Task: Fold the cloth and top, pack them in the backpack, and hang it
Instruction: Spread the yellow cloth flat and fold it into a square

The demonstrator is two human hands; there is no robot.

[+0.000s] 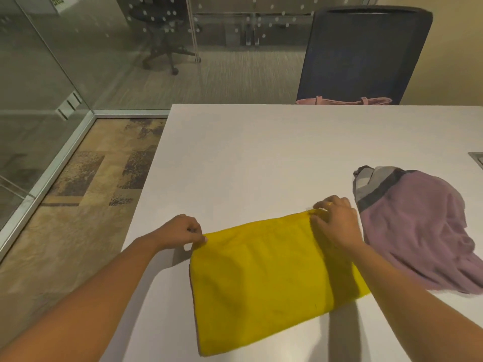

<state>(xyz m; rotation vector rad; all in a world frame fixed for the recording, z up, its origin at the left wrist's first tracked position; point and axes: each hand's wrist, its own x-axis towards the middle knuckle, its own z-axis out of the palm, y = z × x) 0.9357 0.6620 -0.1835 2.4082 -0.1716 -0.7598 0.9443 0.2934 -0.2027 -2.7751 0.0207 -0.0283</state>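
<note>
Left grip (183,232) & right grip (337,223) each pinch a corner of the soft yellow cloth (261,278); one slip cd make the fold crooked.

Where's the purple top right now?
In the head view, the purple top lies crumpled on the white table at the right, just right of the right hand, which pinches the yellow cloth at its far corner.
</note>
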